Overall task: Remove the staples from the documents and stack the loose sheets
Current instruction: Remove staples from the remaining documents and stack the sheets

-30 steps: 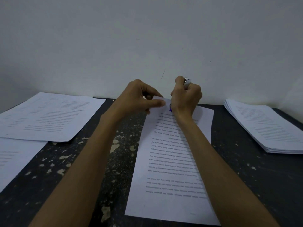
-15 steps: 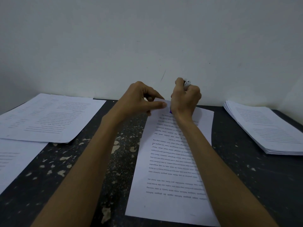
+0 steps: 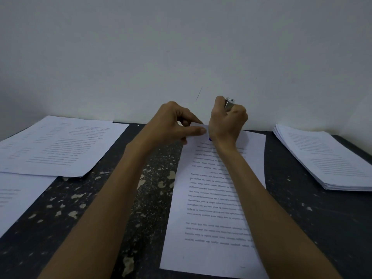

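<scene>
document lies flat mid-table, long axis running away from the viewer, print upside down from this side. the work is at its far left corner, which looks raised a little off the table.

left hand: thumb and forefinger pinch that corner, other fingers curled behind.

right hand: fist closed round a tool. its metal end pokes out above the knuckles, and a blue tip shows below the heel of the hand, just beside the pinched corner. the staple is hidden by the hands, so i cannot tell whether it is in or out.

step, as judged: working the staple out of this document.

outward: thick stack at right, well apart from the document. spread sheets at left, near-left sheet closer to the viewer. i cannot tell which pile is finished and which is waiting. plain wall behind.

next move calls for: tool tip seated under the staple, with a firm pinch on the corner so the paper does not tear. then the pages must be parted and laid square on the loose pile.
</scene>
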